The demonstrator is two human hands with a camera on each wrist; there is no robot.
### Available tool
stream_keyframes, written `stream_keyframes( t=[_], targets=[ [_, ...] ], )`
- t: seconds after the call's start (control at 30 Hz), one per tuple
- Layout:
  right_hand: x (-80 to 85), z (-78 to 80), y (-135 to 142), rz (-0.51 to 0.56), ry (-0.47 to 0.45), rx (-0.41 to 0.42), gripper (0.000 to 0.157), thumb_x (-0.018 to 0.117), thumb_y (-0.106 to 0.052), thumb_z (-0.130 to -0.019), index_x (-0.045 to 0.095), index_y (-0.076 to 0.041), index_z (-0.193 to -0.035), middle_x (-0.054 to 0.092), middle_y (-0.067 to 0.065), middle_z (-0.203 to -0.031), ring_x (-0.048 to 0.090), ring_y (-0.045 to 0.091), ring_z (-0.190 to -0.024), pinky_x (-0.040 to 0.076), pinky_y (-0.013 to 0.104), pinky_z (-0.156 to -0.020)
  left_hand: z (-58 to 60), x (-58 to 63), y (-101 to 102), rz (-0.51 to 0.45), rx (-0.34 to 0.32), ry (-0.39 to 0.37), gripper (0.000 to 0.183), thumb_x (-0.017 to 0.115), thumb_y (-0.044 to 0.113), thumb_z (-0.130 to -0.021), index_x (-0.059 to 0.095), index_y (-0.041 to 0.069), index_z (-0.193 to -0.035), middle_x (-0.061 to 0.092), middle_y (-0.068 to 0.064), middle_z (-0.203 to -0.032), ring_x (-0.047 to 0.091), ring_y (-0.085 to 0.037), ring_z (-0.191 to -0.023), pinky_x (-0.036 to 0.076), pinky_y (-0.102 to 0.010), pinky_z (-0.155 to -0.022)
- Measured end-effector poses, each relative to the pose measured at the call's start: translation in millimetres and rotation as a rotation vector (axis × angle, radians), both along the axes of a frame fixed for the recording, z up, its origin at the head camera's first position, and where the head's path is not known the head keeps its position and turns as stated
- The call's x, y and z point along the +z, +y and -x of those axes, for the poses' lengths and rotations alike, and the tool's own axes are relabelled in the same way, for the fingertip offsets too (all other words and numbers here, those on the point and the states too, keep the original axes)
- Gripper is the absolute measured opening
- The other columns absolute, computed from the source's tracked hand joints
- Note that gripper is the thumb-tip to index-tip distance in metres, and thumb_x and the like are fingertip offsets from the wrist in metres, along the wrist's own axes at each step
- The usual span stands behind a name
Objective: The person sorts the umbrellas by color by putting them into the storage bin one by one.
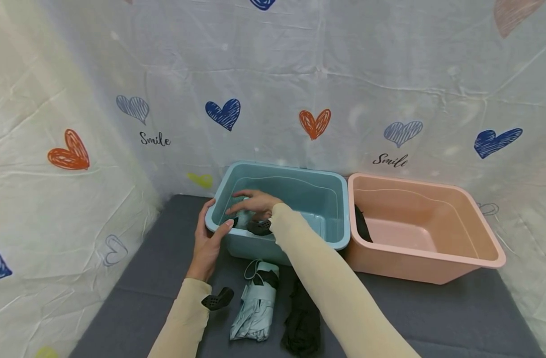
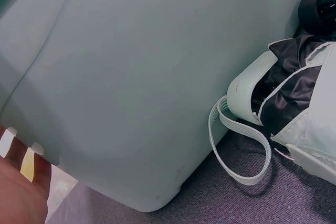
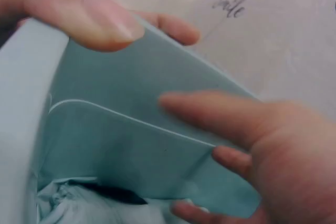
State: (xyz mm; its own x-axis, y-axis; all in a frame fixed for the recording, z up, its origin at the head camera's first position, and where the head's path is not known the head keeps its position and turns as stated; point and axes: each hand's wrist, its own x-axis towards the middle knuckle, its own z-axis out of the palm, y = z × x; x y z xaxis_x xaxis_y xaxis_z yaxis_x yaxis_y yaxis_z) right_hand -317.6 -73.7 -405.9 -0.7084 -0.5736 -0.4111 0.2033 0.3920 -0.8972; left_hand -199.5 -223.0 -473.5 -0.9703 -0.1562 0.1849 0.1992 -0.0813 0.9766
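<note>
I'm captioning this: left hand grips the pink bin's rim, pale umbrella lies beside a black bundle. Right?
Wrong bin: the head view shows the left hand gripping the blue bin's rim; the pale umbrella lies beside the black bundle.

It looks like a small curtained-off booth: creased white sheeting [image 1: 273, 74], printed with colored hearts [image 1: 224, 114] and the word "Smile" [image 1: 154, 139], hangs behind and along both sides of a gray, cloth-covered tabletop [image 1: 143, 258]. The building around it cannot be identified.
</note>
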Motion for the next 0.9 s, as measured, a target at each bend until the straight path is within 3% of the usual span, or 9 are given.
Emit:
stream_keyframes(
  t=[0.3, 0.6, 0.73, 0.9],
  targets=[
    [12.4, -1.7, 6.3, 0.093, -0.060, -0.126, 0.061, 0.075, -0.021, -0.095, 0.050, -0.020, -0.151, 0.041, 0.017, -0.155, 0.042, 0.044, -0.139, 0.045, 0.059, -0.102, 2.9, -3.5, 2.0, 0.004, 0.010, -0.005, 0.070, 0.065, 0.015, -0.101, 0.030, 0.032, -0.159, 0.032, -0.005, -0.157, 0.034, -0.035, -0.143, 0.033, -0.046, -0.107],
    [42.3, -8.6, 42.4, 0.154, 0.002, -0.097, 0.060, 0.073, -0.020, -0.097, 0.048, -0.019, -0.151, 0.044, 0.011, -0.153, 0.043, 0.042, -0.138, 0.044, 0.057, -0.104, 3.7, -2.9, 0.8, 0.016, 0.030, 0.000, 0.070, 0.067, 0.016, -0.100, 0.031, 0.032, -0.158, 0.035, -0.003, -0.154, 0.037, -0.033, -0.139, 0.032, -0.047, -0.106],
    [52.3, -23.4, 62.6, 0.195, 0.069, -0.074, 0.058, 0.070, -0.017, -0.098, 0.048, -0.019, -0.151, 0.050, 0.012, -0.147, 0.050, 0.037, -0.133, 0.046, 0.055, -0.103, 4.1, -4.6, 0.7, 0.021, 0.034, 0.002, 0.070, 0.066, 0.016, -0.100, 0.031, 0.031, -0.159, 0.035, -0.005, -0.155, 0.035, -0.035, -0.139, 0.032, -0.048, -0.106],
    [54.6, -55.2, 93.2, 0.261, 0.162, -0.053, 0.058, 0.070, -0.013, -0.098, 0.047, -0.018, -0.151, 0.053, 0.016, -0.140, 0.058, 0.033, -0.125, 0.050, 0.049, -0.100, 4.4, -5.0, 0.1, 0.028, 0.041, -0.004, 0.071, 0.067, 0.015, -0.099, 0.031, 0.031, -0.159, 0.035, -0.003, -0.154, 0.037, -0.029, -0.138, 0.031, -0.048, -0.107]
  ],
)
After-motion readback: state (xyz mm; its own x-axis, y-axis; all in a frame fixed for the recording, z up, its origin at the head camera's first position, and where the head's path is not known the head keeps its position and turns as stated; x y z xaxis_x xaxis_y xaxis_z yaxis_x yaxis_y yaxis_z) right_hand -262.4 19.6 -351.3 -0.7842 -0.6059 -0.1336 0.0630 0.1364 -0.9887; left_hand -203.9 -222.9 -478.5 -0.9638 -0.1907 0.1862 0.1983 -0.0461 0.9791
